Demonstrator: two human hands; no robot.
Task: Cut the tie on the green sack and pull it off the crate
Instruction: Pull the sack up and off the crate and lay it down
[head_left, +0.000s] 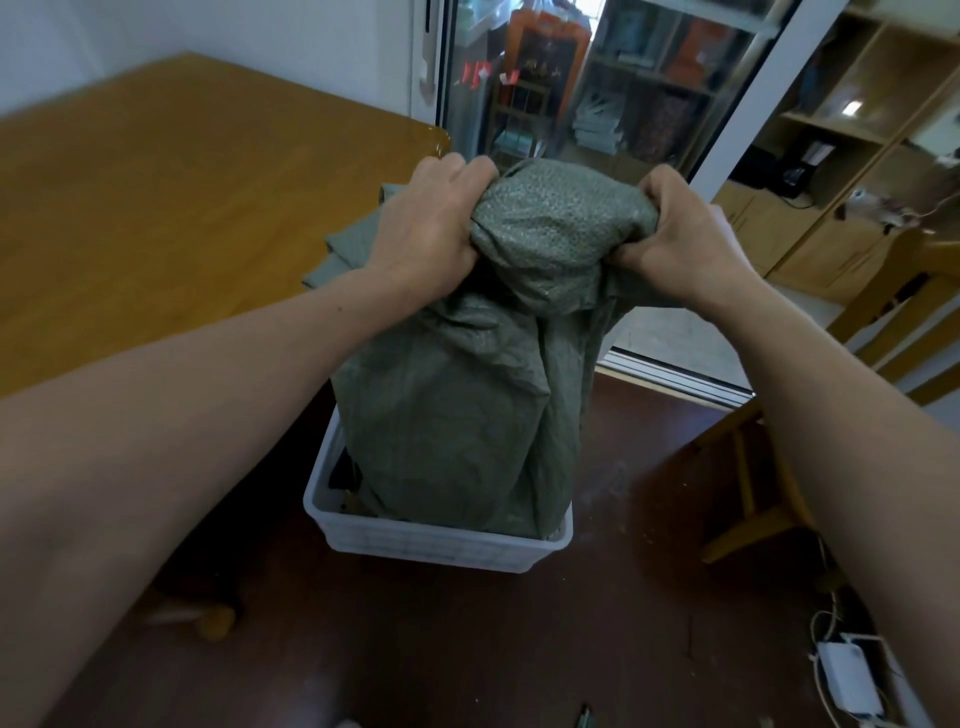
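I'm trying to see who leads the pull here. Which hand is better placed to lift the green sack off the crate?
Neither clearly: the left hand and right hand both grip bunched top fabric of the green sack, level with each other, above the white crate. A two-handed upward pull looks best.

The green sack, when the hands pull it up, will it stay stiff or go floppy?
Probably floppy: the green sack folds and bunches where the left hand and right hand grip it. It looks woven and thin, so likely light.
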